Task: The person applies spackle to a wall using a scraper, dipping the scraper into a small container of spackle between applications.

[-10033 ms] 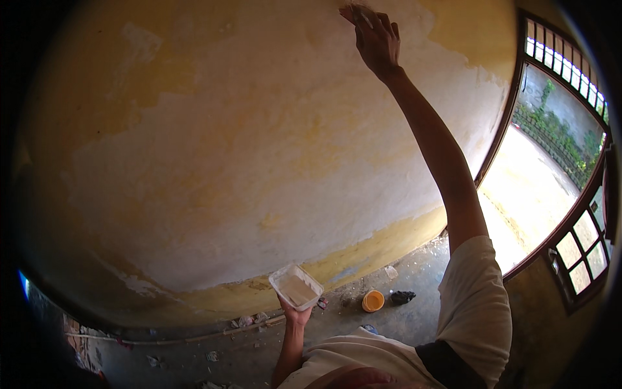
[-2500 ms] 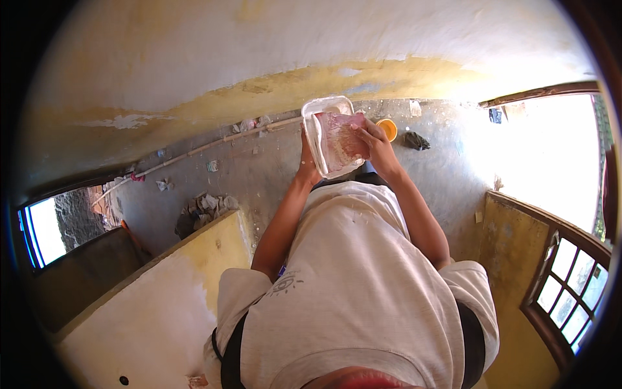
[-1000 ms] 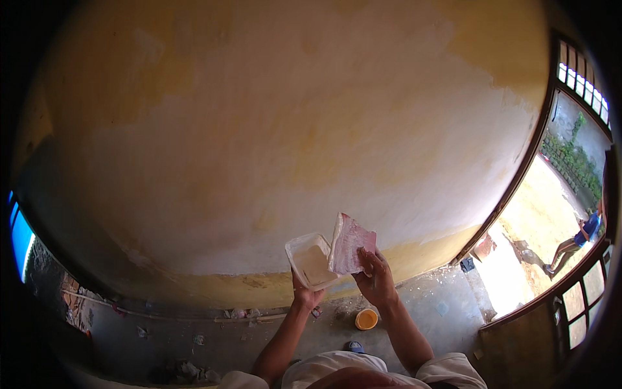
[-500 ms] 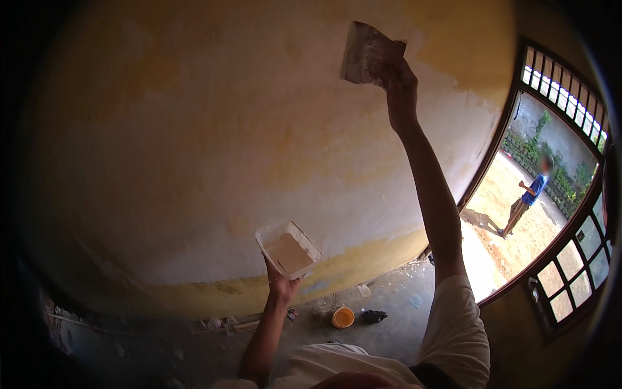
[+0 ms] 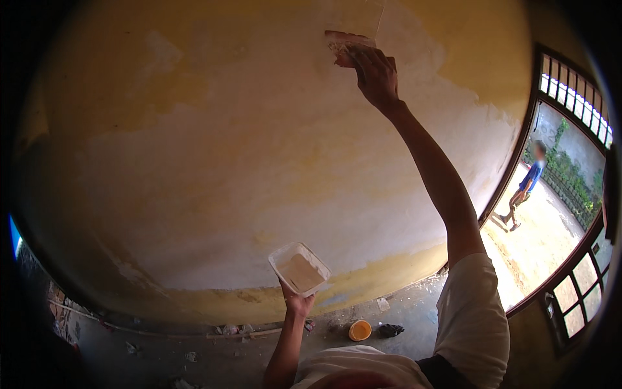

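Gripping a smeared, reddish spreader (image 5: 343, 43)

No text, label, number or sign was legible, neither on the wall (image 5: 259, 149) at centre, nor on the white tub (image 5: 313, 260) at lower centre, nor elsewhere in the frame

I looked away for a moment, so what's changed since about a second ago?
The right hand has lifted the reddish spreader from beside the white tub to high on the wall. The person in blue outside has moved left across the doorway. The left hand still holds the tub; the orange bucket hasn't moved.
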Action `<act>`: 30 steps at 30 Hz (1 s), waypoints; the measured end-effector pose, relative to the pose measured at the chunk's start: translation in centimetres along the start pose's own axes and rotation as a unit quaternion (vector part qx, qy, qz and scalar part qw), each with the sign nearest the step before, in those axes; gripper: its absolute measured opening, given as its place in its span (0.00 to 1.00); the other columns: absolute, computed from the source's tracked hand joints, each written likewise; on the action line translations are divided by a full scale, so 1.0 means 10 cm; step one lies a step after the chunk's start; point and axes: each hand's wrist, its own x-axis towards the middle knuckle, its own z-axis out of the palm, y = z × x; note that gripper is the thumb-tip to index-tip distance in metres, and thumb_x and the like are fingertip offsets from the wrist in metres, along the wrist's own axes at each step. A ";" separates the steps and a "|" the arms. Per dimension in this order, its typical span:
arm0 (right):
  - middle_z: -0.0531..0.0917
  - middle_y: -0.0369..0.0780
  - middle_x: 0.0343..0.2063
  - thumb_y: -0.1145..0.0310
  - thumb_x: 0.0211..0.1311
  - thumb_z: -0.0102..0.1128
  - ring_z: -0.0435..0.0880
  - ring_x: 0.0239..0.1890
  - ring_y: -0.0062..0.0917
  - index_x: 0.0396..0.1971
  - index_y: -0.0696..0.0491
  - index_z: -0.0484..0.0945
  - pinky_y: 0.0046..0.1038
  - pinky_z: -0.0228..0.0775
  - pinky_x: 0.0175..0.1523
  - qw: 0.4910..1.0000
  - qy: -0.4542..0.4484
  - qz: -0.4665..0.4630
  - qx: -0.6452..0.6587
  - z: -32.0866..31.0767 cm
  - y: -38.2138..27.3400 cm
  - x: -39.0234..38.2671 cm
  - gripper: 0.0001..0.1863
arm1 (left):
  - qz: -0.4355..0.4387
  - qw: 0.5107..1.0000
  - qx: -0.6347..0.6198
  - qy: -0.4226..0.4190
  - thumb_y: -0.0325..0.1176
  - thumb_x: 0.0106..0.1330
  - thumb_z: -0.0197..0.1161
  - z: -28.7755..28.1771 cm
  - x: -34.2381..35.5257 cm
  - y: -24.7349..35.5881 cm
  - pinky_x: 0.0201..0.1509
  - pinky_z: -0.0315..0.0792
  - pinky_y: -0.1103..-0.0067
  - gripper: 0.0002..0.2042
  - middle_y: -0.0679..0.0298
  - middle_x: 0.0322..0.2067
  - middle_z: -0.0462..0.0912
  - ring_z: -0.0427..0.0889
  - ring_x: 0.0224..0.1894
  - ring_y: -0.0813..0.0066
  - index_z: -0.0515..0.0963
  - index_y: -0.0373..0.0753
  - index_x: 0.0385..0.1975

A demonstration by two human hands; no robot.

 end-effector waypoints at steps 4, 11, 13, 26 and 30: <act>0.84 0.34 0.50 0.74 0.61 0.63 0.82 0.52 0.30 0.53 0.47 0.81 0.36 0.69 0.50 0.997 -0.071 -0.017 0.022 -0.16 -0.43 -0.66 0.19 | -0.016 0.999 0.040 0.015 0.63 0.71 0.52 0.08 -0.02 -0.09 0.61 0.76 0.64 0.28 0.73 0.58 0.79 0.78 0.60 0.69 0.70 0.54 0.65; 0.84 0.32 0.51 0.79 0.63 0.60 0.83 0.52 0.29 0.53 0.42 0.80 0.40 0.66 0.57 0.996 -0.058 0.013 0.060 -0.45 -0.23 -0.72 0.21 | -0.020 0.999 0.014 0.034 0.59 0.73 0.52 -0.08 -0.02 -0.02 0.64 0.73 0.63 0.27 0.71 0.60 0.78 0.77 0.62 0.67 0.71 0.52 0.65; 0.86 0.33 0.46 0.79 0.62 0.61 0.85 0.47 0.31 0.48 0.46 0.83 0.36 0.70 0.52 0.998 0.038 0.051 0.025 -0.49 0.27 -0.37 0.16 | -0.028 0.999 0.027 0.037 0.59 0.73 0.52 0.04 -0.02 -0.09 0.64 0.73 0.63 0.27 0.71 0.60 0.78 0.77 0.61 0.68 0.71 0.52 0.65; 0.87 0.34 0.46 0.75 0.62 0.63 0.84 0.49 0.29 0.52 0.43 0.84 0.34 0.72 0.55 0.997 0.031 0.023 -0.071 0.16 0.94 0.15 0.18 | -0.049 0.996 0.048 0.064 0.62 0.72 0.52 -0.30 0.13 -0.10 0.62 0.75 0.66 0.27 0.75 0.57 0.79 0.79 0.59 0.71 0.71 0.54 0.64; 0.85 0.31 0.49 0.77 0.55 0.66 0.82 0.51 0.28 0.55 0.44 0.82 0.35 0.69 0.56 1.000 -0.021 -0.015 0.008 0.15 0.40 -0.53 0.25 | -0.047 0.992 0.057 0.104 0.64 0.72 0.51 -0.30 0.10 -0.10 0.61 0.76 0.67 0.28 0.76 0.57 0.80 0.79 0.59 0.72 0.71 0.55 0.64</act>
